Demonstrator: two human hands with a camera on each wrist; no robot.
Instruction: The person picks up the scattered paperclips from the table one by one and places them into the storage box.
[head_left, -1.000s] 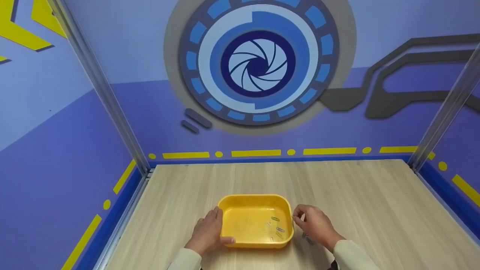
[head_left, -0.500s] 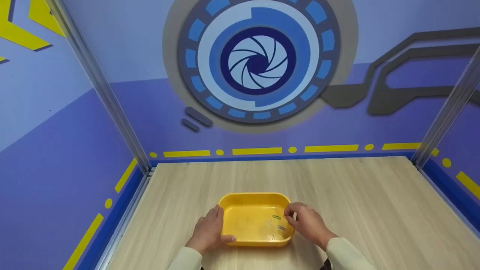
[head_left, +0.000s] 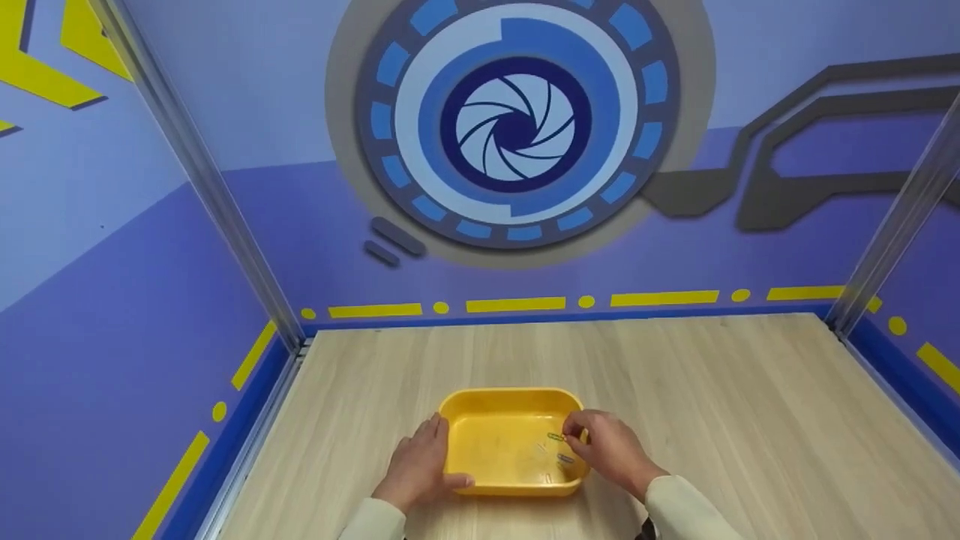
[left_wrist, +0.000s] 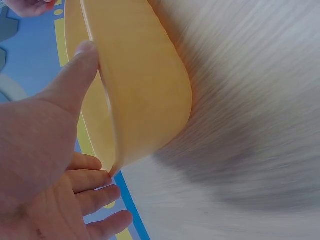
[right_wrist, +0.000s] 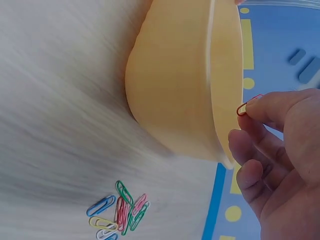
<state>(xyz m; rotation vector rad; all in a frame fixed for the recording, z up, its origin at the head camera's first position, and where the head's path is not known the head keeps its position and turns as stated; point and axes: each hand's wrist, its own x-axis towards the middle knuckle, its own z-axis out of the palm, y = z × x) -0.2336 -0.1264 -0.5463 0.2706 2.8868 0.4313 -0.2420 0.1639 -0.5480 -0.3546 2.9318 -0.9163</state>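
Red paper clip (right_wrist: 239,109), one: I find it off the tabletop (head_left: 720,405), over the right end of the yellow tray (head_left: 510,490).
Sleeves (head_left: 686,506), two: cream, at the bottom of my head view.
Left hand (head_left: 420,461), one of the pair of hands: at the tray's near left corner, thumb on the near rim, fingers extended along the left side.
Right hand (head_left: 611,442): thumb and fingertips clamped on the clip; the two hands stand apart, at opposite ends of the tray.
Loose paper clips (right_wrist: 121,212), one small heap: blue, green, red, yellow, pink and white, overlapping beside the tray's right end; I read them from the right wrist view.
Tray: rounded corners, flat on the wood-grain surface.
Green paper clip (head_left: 556,436), inside, toward the right end; bluish paper clip (head_left: 565,458) just nearer; others beside them too faint for me to count.
Metal posts (head_left: 202,180), two, at the rear corners.
Back wall (head_left: 517,285): violet and blue, yellow dashes, round emblem (head_left: 517,127) above.
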